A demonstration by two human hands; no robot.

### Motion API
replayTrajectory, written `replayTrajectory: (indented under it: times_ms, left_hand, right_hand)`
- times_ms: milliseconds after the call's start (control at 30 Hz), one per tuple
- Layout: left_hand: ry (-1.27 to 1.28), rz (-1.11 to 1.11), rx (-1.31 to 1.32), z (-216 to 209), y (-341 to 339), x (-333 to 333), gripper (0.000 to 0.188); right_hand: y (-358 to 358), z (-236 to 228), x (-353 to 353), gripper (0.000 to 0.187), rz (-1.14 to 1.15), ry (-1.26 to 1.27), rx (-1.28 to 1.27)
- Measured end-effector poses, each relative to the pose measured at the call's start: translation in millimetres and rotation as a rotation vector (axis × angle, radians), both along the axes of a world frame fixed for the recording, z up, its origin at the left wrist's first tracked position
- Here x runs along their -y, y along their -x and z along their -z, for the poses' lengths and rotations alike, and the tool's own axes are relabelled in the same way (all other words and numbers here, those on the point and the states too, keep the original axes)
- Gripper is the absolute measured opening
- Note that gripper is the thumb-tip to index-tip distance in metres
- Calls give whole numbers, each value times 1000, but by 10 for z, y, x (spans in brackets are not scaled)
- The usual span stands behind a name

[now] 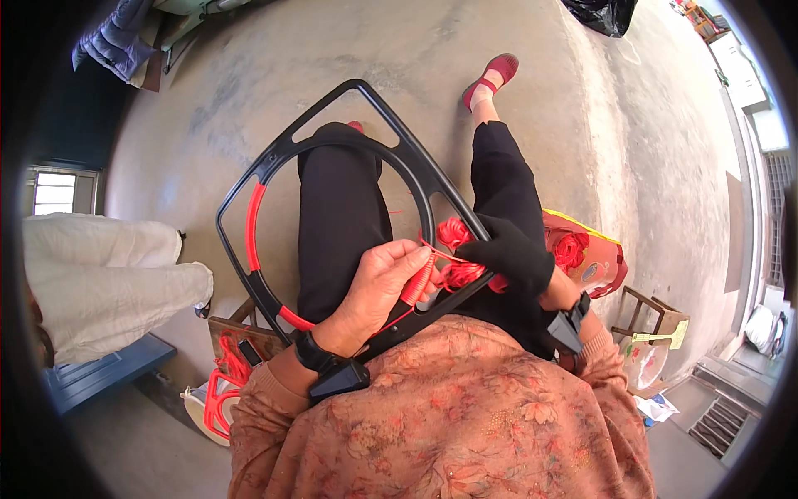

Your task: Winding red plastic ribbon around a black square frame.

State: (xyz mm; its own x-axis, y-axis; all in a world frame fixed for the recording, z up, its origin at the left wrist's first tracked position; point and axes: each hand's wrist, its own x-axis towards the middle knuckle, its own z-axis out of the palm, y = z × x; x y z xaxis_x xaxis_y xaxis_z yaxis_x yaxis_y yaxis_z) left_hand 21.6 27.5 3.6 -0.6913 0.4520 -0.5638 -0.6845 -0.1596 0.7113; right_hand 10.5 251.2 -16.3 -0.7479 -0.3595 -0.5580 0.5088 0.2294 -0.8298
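Two hands (384, 281) (511, 254) on black frame (411, 158), red cord (460, 274) between.

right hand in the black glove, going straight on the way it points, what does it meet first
Going that way, the right hand would most likely meet the red cord first, with the bare left hand just beyond; depth is unclear in this single view.

Looks like home room: stained concrete floor (553, 125), blue bench (116, 370) near floor's left edge, purple quilted garment (118, 46) far left, paned window (55, 193).
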Motion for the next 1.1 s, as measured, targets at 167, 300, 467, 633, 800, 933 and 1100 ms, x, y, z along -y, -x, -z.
replayTrajectory:
  times_ms: [167, 300, 467, 633, 800, 933, 1100]
  left_hand:
    - [-76, -31, 51, 29, -35, 37, 22]
    - [-110, -50, 91, 82, -33, 34, 22]
    - [-195, -87, 177, 28, -11, -14, 19]
    - [-192, -75, 151, 83, 14, 11, 16]
    - [-181, -32, 146, 94, -20, 23, 16]
    - [-172, 62, 178, 74, -38, -71, 18]
    - [-216, 63, 191, 124, -97, -68, 22]
  right_hand:
    - [-399, 106, -533, 32, 652, 363, -6]
    - [-640, 286, -1067, 30, 1116, 529, 33]
    - [-767, 565, -1325, 23, 1118, 325, 81]
    - [-513, 455, -1145, 23, 906, 157, -76]
    - [42, 384, -675, 24, 568, -533, -772]
    - [408, 316, 61, 30, 687, 45, -397]
    - [235, 821, 229, 34, 469, 605, 113]
